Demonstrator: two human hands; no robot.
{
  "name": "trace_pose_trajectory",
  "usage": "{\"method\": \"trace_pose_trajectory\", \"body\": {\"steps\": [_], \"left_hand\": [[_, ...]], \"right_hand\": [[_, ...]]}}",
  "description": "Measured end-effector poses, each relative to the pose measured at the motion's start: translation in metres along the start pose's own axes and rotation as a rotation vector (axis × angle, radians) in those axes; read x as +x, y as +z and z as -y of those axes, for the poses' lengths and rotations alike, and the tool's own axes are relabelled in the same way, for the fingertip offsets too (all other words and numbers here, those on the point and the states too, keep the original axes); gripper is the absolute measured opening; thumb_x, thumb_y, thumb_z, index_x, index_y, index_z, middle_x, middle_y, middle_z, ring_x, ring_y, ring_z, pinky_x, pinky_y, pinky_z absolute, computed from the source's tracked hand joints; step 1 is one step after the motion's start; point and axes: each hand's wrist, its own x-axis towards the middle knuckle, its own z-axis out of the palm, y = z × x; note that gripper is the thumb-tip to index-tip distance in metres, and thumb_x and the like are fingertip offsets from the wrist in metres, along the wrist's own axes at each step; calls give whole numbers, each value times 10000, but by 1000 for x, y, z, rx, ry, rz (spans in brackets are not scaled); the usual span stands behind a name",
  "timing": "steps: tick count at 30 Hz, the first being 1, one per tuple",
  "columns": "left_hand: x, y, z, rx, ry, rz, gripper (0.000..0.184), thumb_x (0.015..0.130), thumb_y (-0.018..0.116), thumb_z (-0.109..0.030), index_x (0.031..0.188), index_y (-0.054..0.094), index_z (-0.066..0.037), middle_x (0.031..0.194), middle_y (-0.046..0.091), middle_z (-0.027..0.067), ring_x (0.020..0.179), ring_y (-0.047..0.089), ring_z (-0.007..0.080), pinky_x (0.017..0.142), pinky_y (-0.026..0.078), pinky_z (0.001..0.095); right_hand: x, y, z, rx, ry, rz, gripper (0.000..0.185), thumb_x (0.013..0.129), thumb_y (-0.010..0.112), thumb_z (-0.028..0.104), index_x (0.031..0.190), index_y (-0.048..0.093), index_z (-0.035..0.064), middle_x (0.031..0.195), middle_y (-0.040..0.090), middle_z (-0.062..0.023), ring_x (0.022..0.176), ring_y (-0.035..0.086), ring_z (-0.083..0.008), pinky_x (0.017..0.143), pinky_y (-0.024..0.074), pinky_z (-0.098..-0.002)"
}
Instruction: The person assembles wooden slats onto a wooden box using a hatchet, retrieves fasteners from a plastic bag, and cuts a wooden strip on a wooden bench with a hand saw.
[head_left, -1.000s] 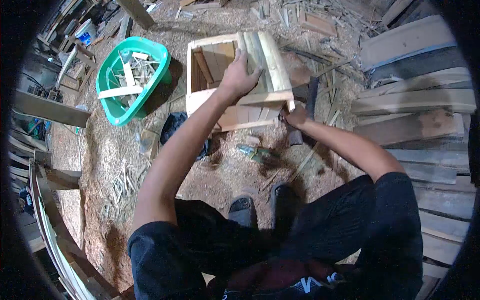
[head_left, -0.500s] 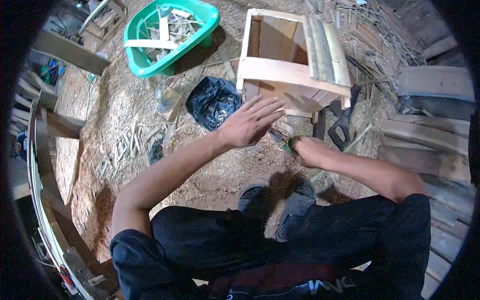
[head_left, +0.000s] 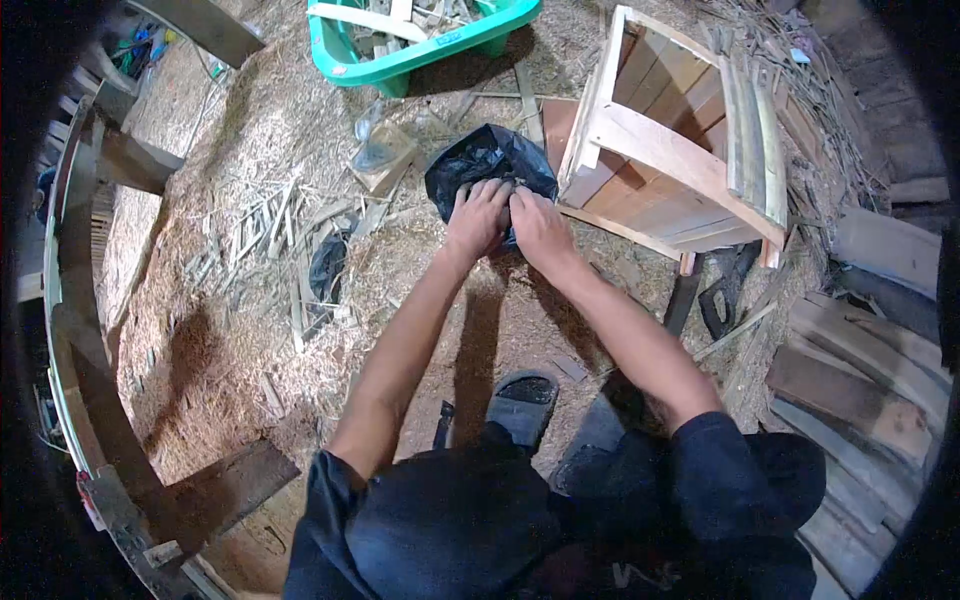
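A crumpled black plastic bag (head_left: 488, 150) sits open on the ground ahead of me, to the left of a slatted wooden box (head_left: 665, 150). My left hand (head_left: 477, 214) is at the bag's near rim, its fingers bent over the edge. Right beside it, my right hand (head_left: 541, 230) closes on the same rim, with the thumb sides of both hands almost touching. What lies inside the bag is mostly hidden by the fingers and folds. The tilted box shows its open top and a curved pale board along its near edge.
A green plastic tub (head_left: 440, 45) with wood scraps stands at the back. A handsaw (head_left: 716, 305) lies near the box. Stacked boards (head_left: 850, 370) fill the right side, and a curved wooden frame (head_left: 80, 330) borders the left. Shavings and thin offcuts (head_left: 262, 220) cover the floor.
Both hands have moved onto the black plastic bag and gripped its rim. The green-handled tool is out of my right hand. My view has shifted, and the box appears farther right.
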Motion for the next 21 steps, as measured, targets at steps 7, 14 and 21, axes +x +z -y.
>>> {"method": "trace_pose_trajectory", "body": {"steps": [7, 14, 21], "left_hand": [[-14, -35, 5, -76, -23, 131, 526, 784, 675, -162, 1280, 516, -83, 1186, 568, 92, 1122, 521, 308, 962, 396, 481], [4, -71, 33, -9, 165, 563, 541, 859, 630, -265, 1372, 488, -164, 1363, 531, 98, 1260, 504, 283, 939, 442, 522], [-7, -33, 31, -249, -69, 273, 261, 897, 600, -202, 1150, 586, -141, 1110, 653, 116, 1121, 578, 327, 899, 438, 546]], "right_hand": [[29, 0, -13, 89, 101, 184, 175, 873, 500, 78, 851, 652, -4, 883, 670, -198, 810, 685, -371, 698, 559, -469], [40, 9, -18, 65, 151, 212, 154, 845, 513, 42, 823, 662, 9, 890, 675, -221, 847, 681, -389, 730, 556, -493], [37, 13, -15, 45, 194, 189, 181, 802, 542, 44, 895, 697, 64, 906, 653, -188, 880, 652, -405, 771, 531, -496]]}}
